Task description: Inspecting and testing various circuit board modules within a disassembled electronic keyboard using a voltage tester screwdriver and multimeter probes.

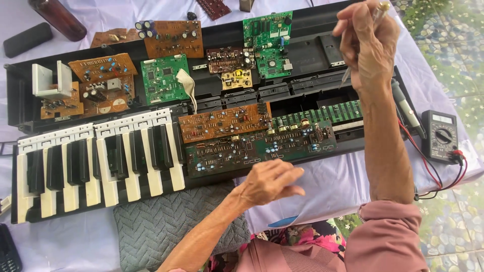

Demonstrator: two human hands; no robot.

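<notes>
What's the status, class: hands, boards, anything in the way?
Left hand open at the long green board's near edge. Right hand raised, gripping a thin tool. Brown board behind; nothing between.

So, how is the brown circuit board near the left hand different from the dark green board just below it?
The brown circuit board is orange-brown and shorter; the dark green board is dark green and runs further right. The left hand hovers at the green board's front edge; the brown board lies further from it. Both lie flat in the open keyboard case, crowded with small components.
</notes>
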